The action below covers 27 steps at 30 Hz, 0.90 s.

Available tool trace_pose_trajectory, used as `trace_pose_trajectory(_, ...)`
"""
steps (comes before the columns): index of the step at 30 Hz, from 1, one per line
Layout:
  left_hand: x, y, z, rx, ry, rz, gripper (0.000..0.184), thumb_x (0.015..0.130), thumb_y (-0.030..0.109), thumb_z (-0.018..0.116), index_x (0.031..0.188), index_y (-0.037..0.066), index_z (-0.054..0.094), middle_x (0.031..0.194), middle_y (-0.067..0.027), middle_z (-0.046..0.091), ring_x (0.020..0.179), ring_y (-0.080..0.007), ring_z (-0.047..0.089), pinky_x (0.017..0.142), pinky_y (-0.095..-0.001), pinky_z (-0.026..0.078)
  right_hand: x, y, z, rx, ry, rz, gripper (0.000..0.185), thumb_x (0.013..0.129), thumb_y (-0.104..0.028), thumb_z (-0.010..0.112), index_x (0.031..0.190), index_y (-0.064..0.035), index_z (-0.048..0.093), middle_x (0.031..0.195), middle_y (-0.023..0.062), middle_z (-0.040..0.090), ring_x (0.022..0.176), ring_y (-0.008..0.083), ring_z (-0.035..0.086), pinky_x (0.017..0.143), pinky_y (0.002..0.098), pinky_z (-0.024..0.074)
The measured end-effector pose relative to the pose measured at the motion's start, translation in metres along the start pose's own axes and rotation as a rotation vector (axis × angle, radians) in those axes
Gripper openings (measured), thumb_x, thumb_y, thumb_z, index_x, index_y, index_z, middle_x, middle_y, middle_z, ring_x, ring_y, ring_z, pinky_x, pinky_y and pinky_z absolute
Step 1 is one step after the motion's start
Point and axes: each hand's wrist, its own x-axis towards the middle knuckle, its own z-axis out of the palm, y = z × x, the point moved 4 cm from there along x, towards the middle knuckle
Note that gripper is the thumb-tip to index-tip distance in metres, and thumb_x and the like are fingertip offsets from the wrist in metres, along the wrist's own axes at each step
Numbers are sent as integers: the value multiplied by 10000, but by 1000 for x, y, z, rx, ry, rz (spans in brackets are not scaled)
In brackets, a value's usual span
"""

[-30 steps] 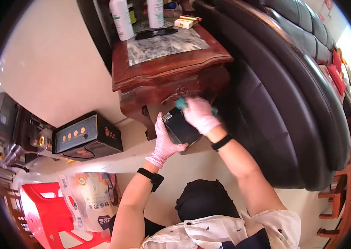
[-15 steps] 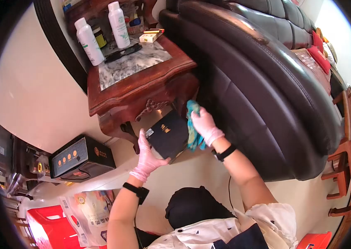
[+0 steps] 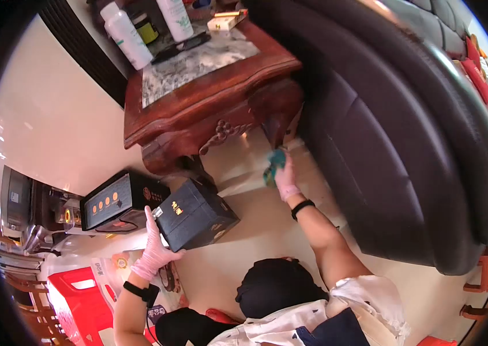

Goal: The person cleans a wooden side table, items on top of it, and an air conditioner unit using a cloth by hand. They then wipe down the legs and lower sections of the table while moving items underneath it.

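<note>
My left hand [image 3: 157, 251], in a pink glove, grips the near-left side of a black box [image 3: 195, 218] with gold characters on top. Its fingers and thumb are spread along the box's edge. A blue-green cloth [image 3: 271, 168] is bunched in my right hand [image 3: 286, 179], also gloved in pink. That hand is low, near the right front leg of a dark red wooden side table [image 3: 212, 112]. The cloth is smeared by motion, and I cannot tell whether it touches the leg or the floor.
A larger black carton [image 3: 123, 203] stands beside the box by the wall. White spray bottles [image 3: 126, 36] and a small box [image 3: 225, 22] sit on the marble tabletop. To the right is a dark leather sofa [image 3: 371, 138]; at lower left, a red stool [image 3: 79, 300].
The black box has moved left and toward me with my left hand, away from the table's front. My right hand and the cloth have come off the box's side to near the table leg.
</note>
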Motion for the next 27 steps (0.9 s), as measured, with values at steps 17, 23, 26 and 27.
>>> trace_pose_trajectory(17,18,58,10,568,-217,-167,1331,481,282,854,1494,10,33,1541,-266,-30,1416,-468,-57,1145,-516,82,12,-112,152,-269,-460,-161,355,856,-191,563,1193,-287,622,1268,93,527,1243,341,423,1057,464,337)
trace_pose_trajectory(23,23,59,4,530,-291,-234,1255,527,146,803,1495,16,16,1545,-260,-58,1424,-441,-92,1159,-465,58,36,-90,219,-359,-419,-411,298,885,-302,516,1160,-300,631,1268,90,532,1264,316,409,1075,472,299)
trace_pose_trajectory(26,24,59,6,514,-269,-281,1244,526,131,799,1497,21,29,1547,-253,-50,1425,-436,-94,1157,-469,57,76,-58,169,-683,-528,-336,297,886,-320,507,1155,-294,630,1269,95,531,1268,313,405,1077,475,291)
trace_pose_trajectory(27,23,58,5,507,-267,-271,1234,522,110,794,1498,24,44,1548,-250,-36,1428,-429,-89,1158,-468,56,94,-42,149,-685,-525,-307,297,887,-326,504,1153,-292,629,1270,97,530,1269,313,403,1077,476,288)
